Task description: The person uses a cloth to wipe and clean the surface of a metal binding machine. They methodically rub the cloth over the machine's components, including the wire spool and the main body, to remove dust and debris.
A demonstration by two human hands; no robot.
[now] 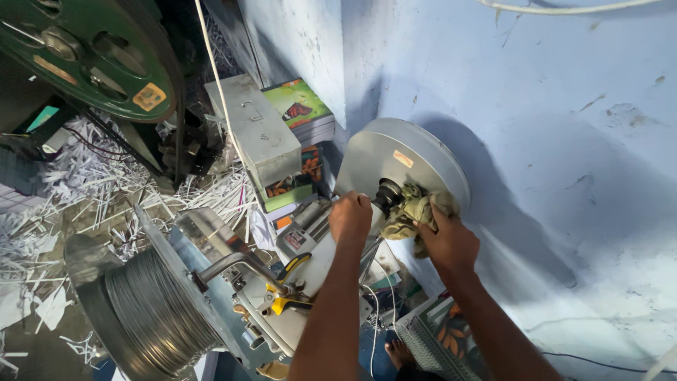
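The right hand (pixel 449 243) pinches a dirty rag (pixel 412 212) and presses it on the big grey disc (pixel 402 162) of a machine. The rag sits just right of the black hub (pixel 388 194) in the middle of the disc. The left hand (pixel 350 217) is curled shut around the part just left of the hub; I cannot tell what exactly it grips there.

This looks like the wiping step, with the disc partly covered by the rag. A good next move would need the rag to slide around the hub while the left hand keeps the part steady. The fingers should stay out of the gap by the hub.

Left of and below the disc is a spool (pixel 151 310) wound with shiny wire. A bent metal handle (pixel 236 262) sits between the spool and the disc. Above left of the disc lies a grey metal box (pixel 257 130) on stacked books (pixel 300 109). Far left of the disc is a green wheel (pixel 84 53), with white paper scraps (pixel 84 176) all over the floor under it. Right behind the disc is a pale blue wall (pixel 564 141) with marks and a white cord (pixel 564 8).
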